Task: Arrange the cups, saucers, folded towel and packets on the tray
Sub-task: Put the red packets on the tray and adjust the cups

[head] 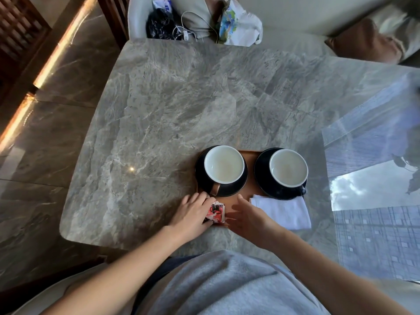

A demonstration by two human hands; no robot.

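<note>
A brown tray (250, 160) lies on the marble table near its front edge. On it stand two white-lined cups, the left cup (223, 164) on a dark saucer (236, 189) and the right cup (288, 167) on another dark saucer (261, 169). A folded white towel (286, 211) lies at the tray's front right. My left hand (192, 215) holds the red and white packets (216, 213) at the tray's front left corner. Just right of the packets, my right hand (251, 215) hovers with its fingers straight, holding nothing.
The grey marble table (170, 105) stretches away behind the tray. A chair at the far edge holds a black bag (160, 22), white cables (193, 23) and a printed bag (238, 23). A glass pane with building reflections runs along the right side.
</note>
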